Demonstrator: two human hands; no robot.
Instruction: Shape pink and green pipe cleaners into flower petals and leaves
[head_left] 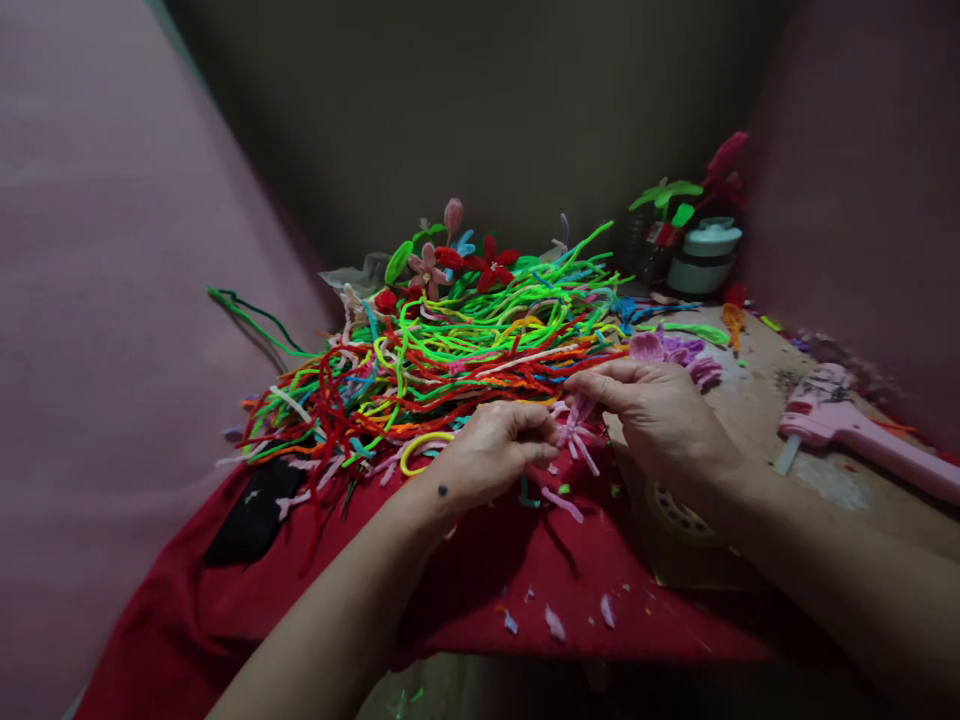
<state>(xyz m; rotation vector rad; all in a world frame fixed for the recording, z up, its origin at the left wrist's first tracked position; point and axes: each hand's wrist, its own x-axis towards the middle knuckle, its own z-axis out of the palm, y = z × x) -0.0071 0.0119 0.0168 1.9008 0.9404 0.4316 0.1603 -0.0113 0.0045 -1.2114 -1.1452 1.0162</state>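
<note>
My left hand (pixel 491 455) and my right hand (pixel 652 410) meet over a red cloth (pixel 525 580), both pinching a small pink pipe-cleaner flower piece (pixel 576 432) between their fingertips. Its short pink strands fan out below the fingers. Just behind the hands lies a big heap of pipe cleaners (pixel 450 360) in green, red, orange, yellow and blue. A yellow loop (pixel 421 447) lies by my left wrist. Pink offcuts (pixel 555 622) are scattered on the cloth nearer to me.
Finished pipe-cleaner flowers (pixel 457 262) stand behind the heap. A purple flower (pixel 675 352) lies right of it. A pink glue gun (pixel 847 425) rests on the brown board at right. A pale green container (pixel 705 258) sits at back right. A black object (pixel 255 510) lies on the cloth at left.
</note>
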